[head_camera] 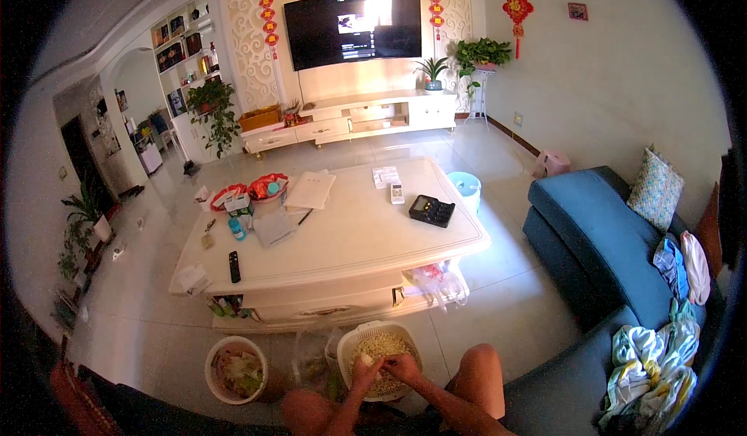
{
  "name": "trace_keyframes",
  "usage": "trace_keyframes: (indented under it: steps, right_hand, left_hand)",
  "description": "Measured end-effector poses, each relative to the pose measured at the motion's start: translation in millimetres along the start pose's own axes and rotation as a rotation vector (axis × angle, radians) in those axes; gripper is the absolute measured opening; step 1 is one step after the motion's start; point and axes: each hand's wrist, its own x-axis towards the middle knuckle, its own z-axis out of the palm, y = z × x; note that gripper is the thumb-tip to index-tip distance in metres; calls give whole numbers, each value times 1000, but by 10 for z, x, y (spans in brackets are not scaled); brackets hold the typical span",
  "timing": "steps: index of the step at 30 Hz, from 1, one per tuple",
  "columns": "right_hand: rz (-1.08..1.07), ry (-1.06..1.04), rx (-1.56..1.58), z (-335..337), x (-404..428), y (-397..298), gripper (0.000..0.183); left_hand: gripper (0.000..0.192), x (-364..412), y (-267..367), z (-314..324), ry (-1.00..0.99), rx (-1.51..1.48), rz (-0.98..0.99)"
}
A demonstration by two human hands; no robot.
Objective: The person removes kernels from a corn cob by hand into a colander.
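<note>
Over a white plastic colander basket [345, 342], both my hands are close together with fingertips nearly meeting. My left hand [366, 372] holds a small pale piece, perhaps part of a corn cob. My right hand [404, 368] has its fingers bent against that piece; whether it grips anything is unclear. Pale yellow kernels [382, 345] cover the inside of the basket under my hands. A clear plastic bag [309, 351] with greenish contents lies just left of the basket. Further left stands a white bucket [209, 372] with green and pale leafy scraps [242, 374] in it.
Ahead is a cream coffee table [350, 243] bearing a black remote [234, 266], papers [309, 191], a blue bottle [237, 228] and a black battery charger [432, 210]. A blue sofa [595, 231] with clothes [653, 360] is at the right. A light blue bin [467, 186] stands behind the table's right corner.
</note>
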Motion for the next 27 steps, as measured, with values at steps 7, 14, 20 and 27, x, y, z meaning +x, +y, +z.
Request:
trace_keyframes:
  steps: [7,14,20,27]
  right_hand:
    - [38,-13,69,-38,-24,-95,22]
    - [108,-52,111,-76,-33,-106,23]
    - [151,-64,-5,-74,-37,-250,25]
    - [165,-27,11,-79,-38,-288,27]
  left_hand:
    - [51,164,-274,0,-11,-29,57]
    - [48,172,-337,48,58,-25,87]
    - [46,71,-192,-41,32,-42,74]
    - [44,51,-88,-33,75,-41,-26]
